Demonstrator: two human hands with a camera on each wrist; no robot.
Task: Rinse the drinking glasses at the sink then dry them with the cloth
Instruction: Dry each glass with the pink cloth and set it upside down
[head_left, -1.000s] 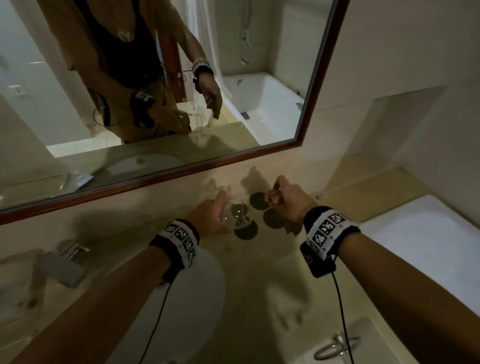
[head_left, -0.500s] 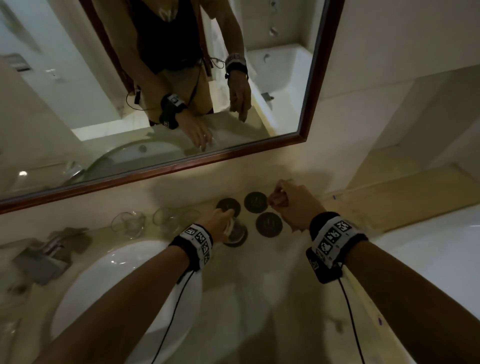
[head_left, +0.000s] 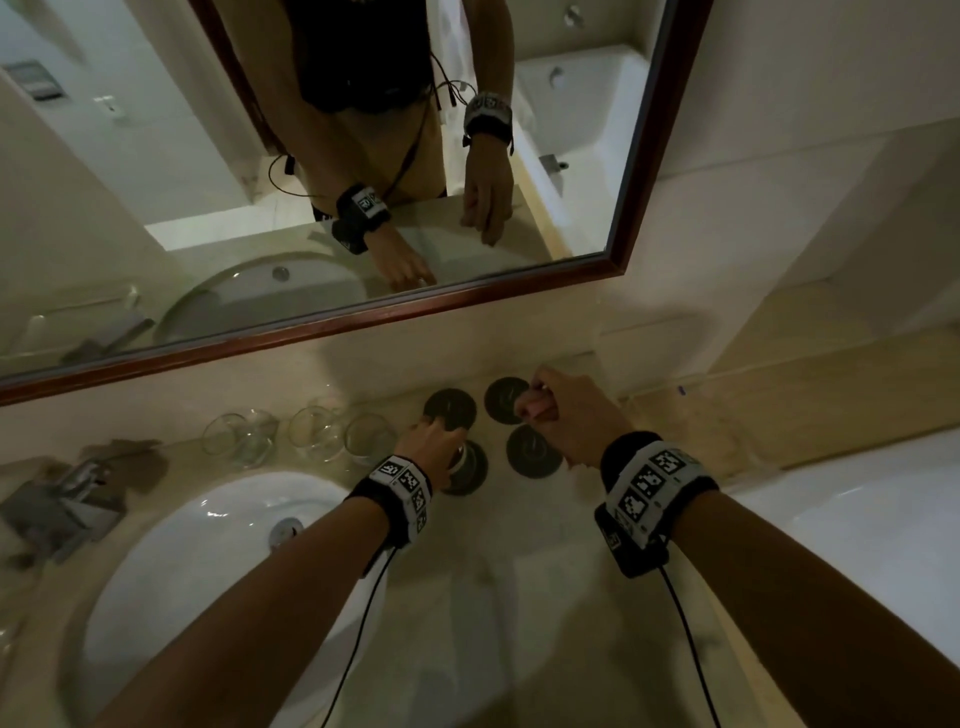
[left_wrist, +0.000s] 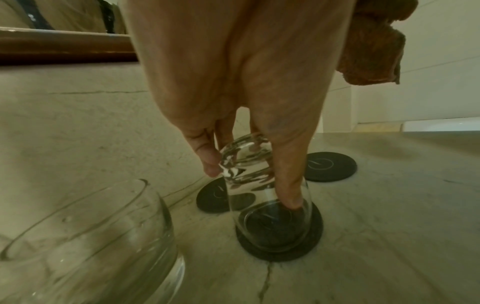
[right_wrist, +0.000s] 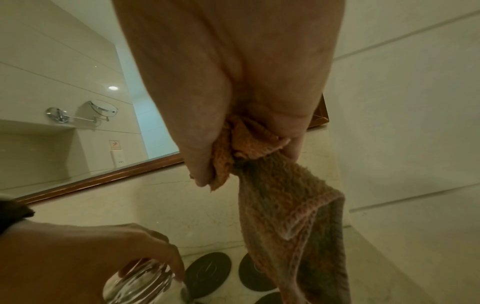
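Left hand (left_wrist: 233, 86) pinches an inverted glass (left_wrist: 262, 197), rim on the near-left coaster (left_wrist: 280, 244); right hand (right_wrist: 233, 82), at 2 o'clock, bunches the cloth (right_wrist: 291, 205). Risk: releasing off-centre could tip the glass. Three upright glasses (head_left: 311, 434) at 9 o'clock appear empty.

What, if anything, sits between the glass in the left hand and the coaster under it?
Nothing visible. The left hand holds the clear drinking glass upside down, its rim already resting on the round black coaster. The other three coasters are bare.
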